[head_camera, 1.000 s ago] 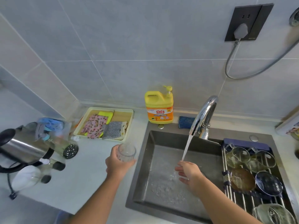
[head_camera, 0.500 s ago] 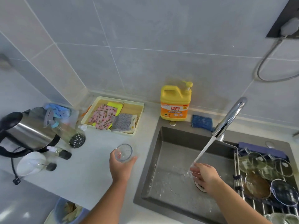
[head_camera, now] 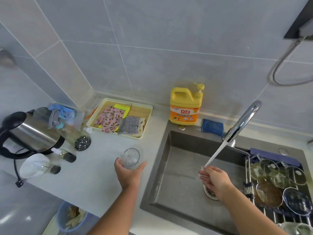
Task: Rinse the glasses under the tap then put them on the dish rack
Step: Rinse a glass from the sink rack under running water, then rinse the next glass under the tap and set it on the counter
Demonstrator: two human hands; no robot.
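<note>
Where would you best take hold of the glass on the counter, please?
The glass stands mouth up and has no handle, so grip its side wall, thumb on one side and fingers opposite. Come from the near side, as the left hand does; the rim then stays free for rinsing.

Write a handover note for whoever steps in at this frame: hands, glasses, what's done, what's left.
Left hand grips a clear glass over the counter, left of the sink.
Right hand is open and empty in the water stream from the tap.
Done: several glass pieces lie on the dish rack.
Left: rinse this glass, then rack it.
</note>
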